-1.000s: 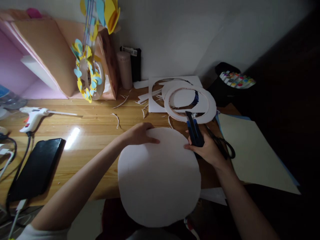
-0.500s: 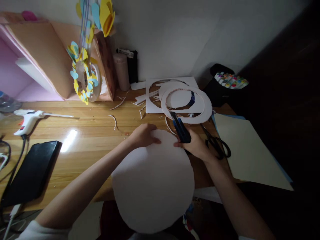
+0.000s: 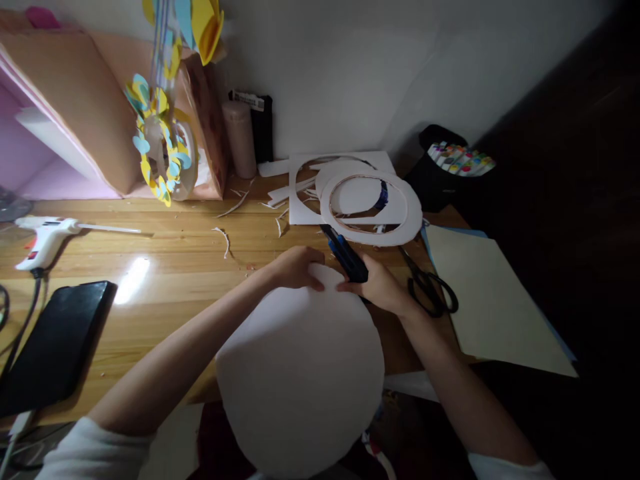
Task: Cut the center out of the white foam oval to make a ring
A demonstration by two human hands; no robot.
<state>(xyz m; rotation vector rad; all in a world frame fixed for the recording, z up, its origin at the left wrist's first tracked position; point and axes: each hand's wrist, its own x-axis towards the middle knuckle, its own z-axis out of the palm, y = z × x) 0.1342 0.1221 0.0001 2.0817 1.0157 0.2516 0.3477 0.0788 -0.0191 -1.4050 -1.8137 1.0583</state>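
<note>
My left hand (image 3: pixel 296 268) pinches the far rim of a white disc (image 3: pixel 305 373), held across the near edge of the table (image 3: pixel 175 287); my right hand (image 3: pixel 380 285) grips a cutter (image 3: pixel 349 259), also touching the disc. Probably I'm steadying the disc; moving on calls for keeping the blade (image 3: pixel 327 231) clear.

L forearm (image 3: pixel 200 343) & R forearm (image 3: pixel 445 370) are bared, angled fwd & inward. L hand (image 3: pixel 295 267) is held nr ctr, fingers (image 3: pixel 311 254) bent, L thumb (image 3: pixel 315 282) pointed R. R hand (image 3: pixel 380 287) is held just beside it, fingers curled in a grip, R thumb (image 3: pixel 351 287) pointed L. Thumb tips are set apart.
</note>
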